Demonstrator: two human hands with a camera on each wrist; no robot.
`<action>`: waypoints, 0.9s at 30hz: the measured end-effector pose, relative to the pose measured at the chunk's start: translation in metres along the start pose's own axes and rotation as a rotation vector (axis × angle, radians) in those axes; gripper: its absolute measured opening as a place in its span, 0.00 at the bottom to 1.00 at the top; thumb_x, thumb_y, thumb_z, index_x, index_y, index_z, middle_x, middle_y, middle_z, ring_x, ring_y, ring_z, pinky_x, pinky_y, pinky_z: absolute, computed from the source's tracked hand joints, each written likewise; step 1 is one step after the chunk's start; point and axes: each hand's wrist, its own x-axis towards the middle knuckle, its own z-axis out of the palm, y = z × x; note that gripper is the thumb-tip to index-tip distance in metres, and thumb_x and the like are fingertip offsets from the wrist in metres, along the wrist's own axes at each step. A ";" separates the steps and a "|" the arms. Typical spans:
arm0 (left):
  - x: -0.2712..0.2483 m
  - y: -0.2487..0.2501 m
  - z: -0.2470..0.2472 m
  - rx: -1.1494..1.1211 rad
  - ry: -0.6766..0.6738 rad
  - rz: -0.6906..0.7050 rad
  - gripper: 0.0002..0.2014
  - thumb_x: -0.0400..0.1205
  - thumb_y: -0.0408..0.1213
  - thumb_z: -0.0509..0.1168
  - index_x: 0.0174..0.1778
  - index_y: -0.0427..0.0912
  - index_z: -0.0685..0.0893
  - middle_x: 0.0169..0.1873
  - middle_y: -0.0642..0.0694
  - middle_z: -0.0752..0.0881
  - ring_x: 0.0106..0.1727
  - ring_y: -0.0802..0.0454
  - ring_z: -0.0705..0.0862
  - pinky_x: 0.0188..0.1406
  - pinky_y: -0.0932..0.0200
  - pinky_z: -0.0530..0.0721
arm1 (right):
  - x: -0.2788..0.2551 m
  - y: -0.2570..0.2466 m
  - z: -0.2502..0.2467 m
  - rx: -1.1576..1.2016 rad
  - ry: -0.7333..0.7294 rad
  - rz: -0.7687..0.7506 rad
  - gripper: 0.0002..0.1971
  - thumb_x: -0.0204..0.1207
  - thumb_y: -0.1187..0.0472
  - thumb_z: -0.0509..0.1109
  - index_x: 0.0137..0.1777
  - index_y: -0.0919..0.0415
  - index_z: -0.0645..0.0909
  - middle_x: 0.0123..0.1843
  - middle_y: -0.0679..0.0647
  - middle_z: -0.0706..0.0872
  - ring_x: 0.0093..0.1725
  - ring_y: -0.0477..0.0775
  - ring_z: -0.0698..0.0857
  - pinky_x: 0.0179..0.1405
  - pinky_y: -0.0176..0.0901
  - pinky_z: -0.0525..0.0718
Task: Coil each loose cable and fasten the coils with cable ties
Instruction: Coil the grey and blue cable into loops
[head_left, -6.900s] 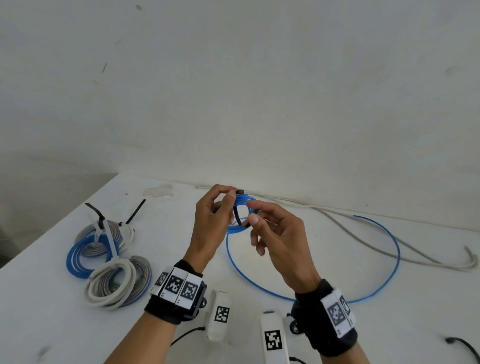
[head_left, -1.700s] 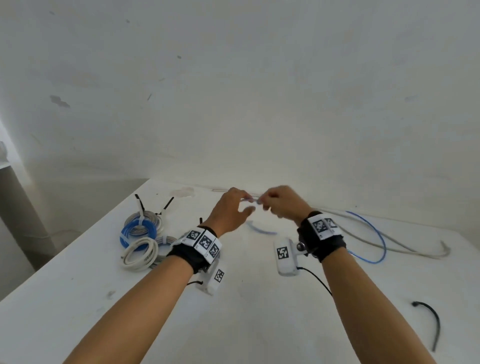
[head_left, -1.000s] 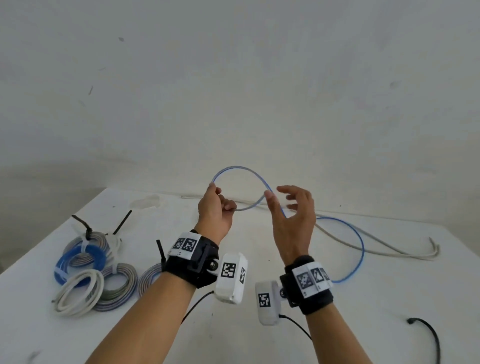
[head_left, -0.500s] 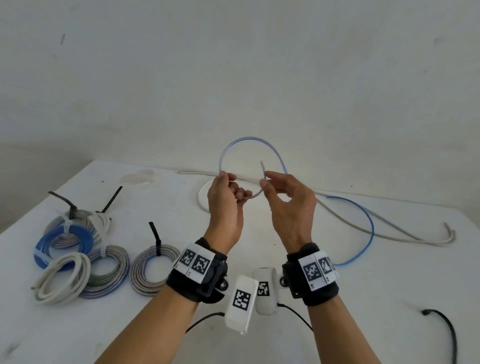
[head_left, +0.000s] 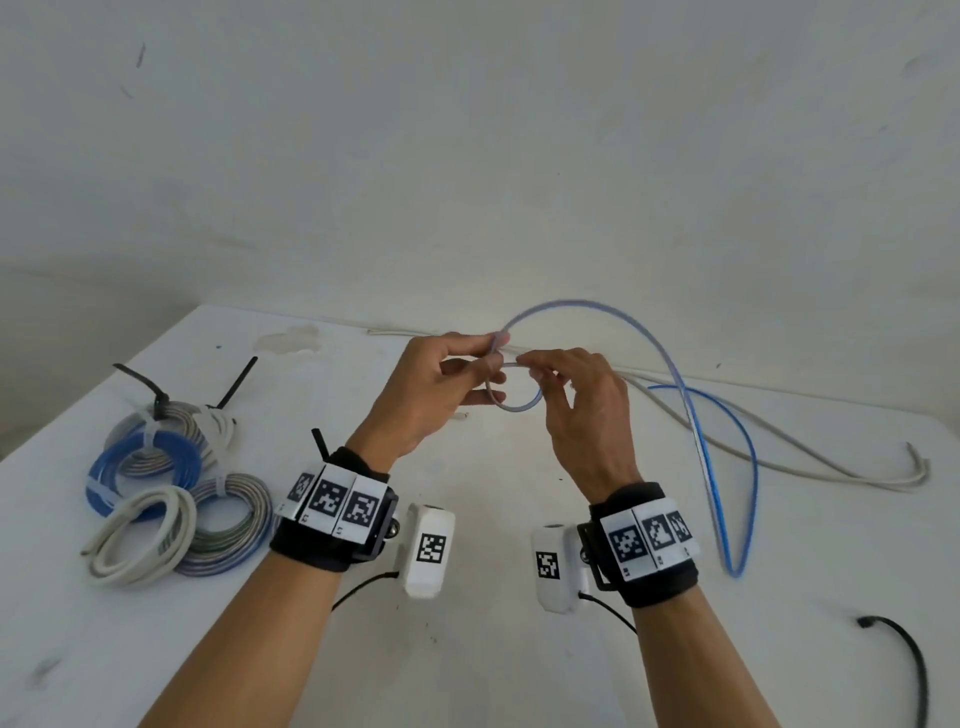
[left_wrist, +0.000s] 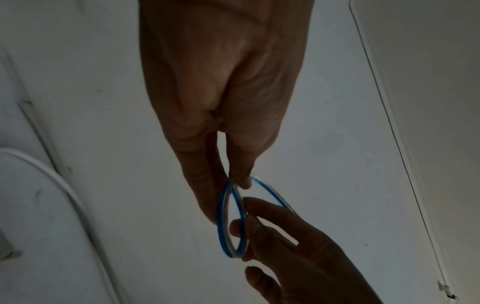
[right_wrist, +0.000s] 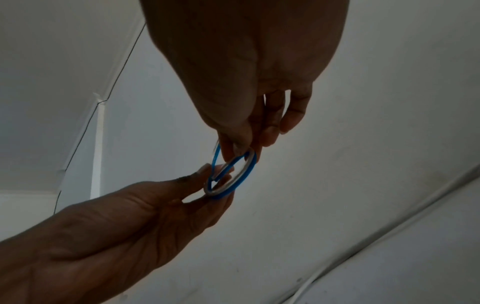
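A thin blue cable (head_left: 696, 441) trails from the white table (head_left: 493, 649) up to my hands, held above the middle of the table. Its end is turned into a small loop (head_left: 517, 400) between them. My left hand (head_left: 441, 384) pinches the loop's top between thumb and fingers. My right hand (head_left: 576, 400) pinches its right side. In the left wrist view the small blue loop (left_wrist: 233, 220) hangs from my left fingertips (left_wrist: 241, 181), with the right hand's fingers below. In the right wrist view the same loop (right_wrist: 231, 174) sits between both hands' fingertips.
Several tied coils (head_left: 171, 488), blue, white and grey, lie at the left with black ties (head_left: 150, 389) sticking up. A long loose grey cable (head_left: 779, 447) runs along the back right. A short black cable (head_left: 904, 660) lies at the front right edge.
The large raised loop has been wound down into a small loop between my hands. Both hands have dropped lower and closed in on it.
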 end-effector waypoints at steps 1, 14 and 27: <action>-0.001 0.000 0.000 0.026 -0.024 -0.014 0.13 0.85 0.28 0.69 0.65 0.33 0.88 0.51 0.36 0.88 0.47 0.44 0.91 0.49 0.51 0.92 | 0.000 -0.001 0.001 0.009 -0.007 -0.003 0.11 0.84 0.67 0.69 0.55 0.53 0.91 0.48 0.47 0.91 0.47 0.51 0.82 0.47 0.45 0.80; -0.004 0.008 -0.013 0.315 -0.126 -0.097 0.07 0.82 0.28 0.73 0.55 0.33 0.91 0.44 0.35 0.92 0.45 0.43 0.93 0.49 0.51 0.93 | -0.003 -0.029 -0.001 -0.225 -0.067 0.126 0.17 0.87 0.52 0.68 0.74 0.43 0.81 0.49 0.48 0.91 0.55 0.55 0.87 0.45 0.46 0.77; -0.002 0.018 -0.024 0.054 -0.082 -0.102 0.09 0.81 0.29 0.73 0.56 0.32 0.90 0.40 0.37 0.91 0.44 0.46 0.91 0.47 0.55 0.91 | 0.005 -0.022 -0.012 0.245 -0.029 0.229 0.10 0.86 0.65 0.69 0.60 0.57 0.90 0.48 0.51 0.90 0.42 0.51 0.90 0.40 0.47 0.91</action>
